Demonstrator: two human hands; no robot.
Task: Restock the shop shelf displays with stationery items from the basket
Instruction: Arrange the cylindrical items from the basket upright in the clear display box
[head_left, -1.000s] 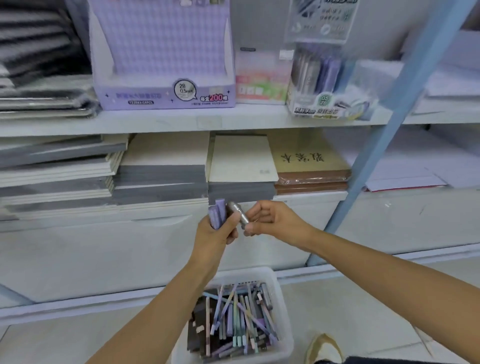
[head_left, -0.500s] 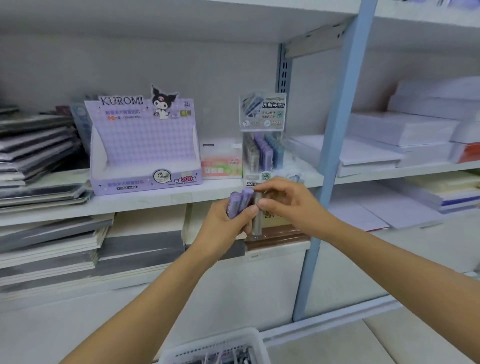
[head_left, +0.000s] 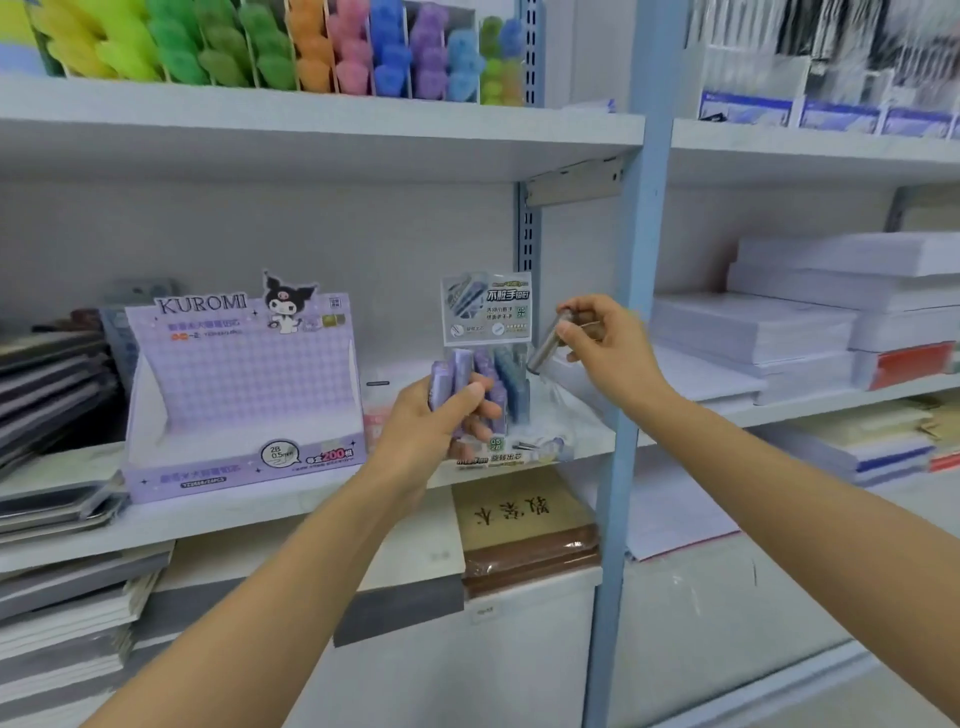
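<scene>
Apart near shelf edge (head_left: 260, 512), left hand (head_left: 436, 421) grips purple cases (head_left: 460, 366), right hand (head_left: 608, 348) pinches tube (head_left: 545, 345).

The left hand (head_left: 431, 421) and right hand (head_left: 608, 348) (both bare) continue into slim, bare forearms (head_left: 270, 587).

The left hand (head_left: 441, 421) grips a bunch of purple lead cases (head_left: 457, 371) before the clear display stand (head_left: 511, 395), while the right hand (head_left: 605, 345) pinches a grey tube (head_left: 545, 343) tilted just above it.
</scene>
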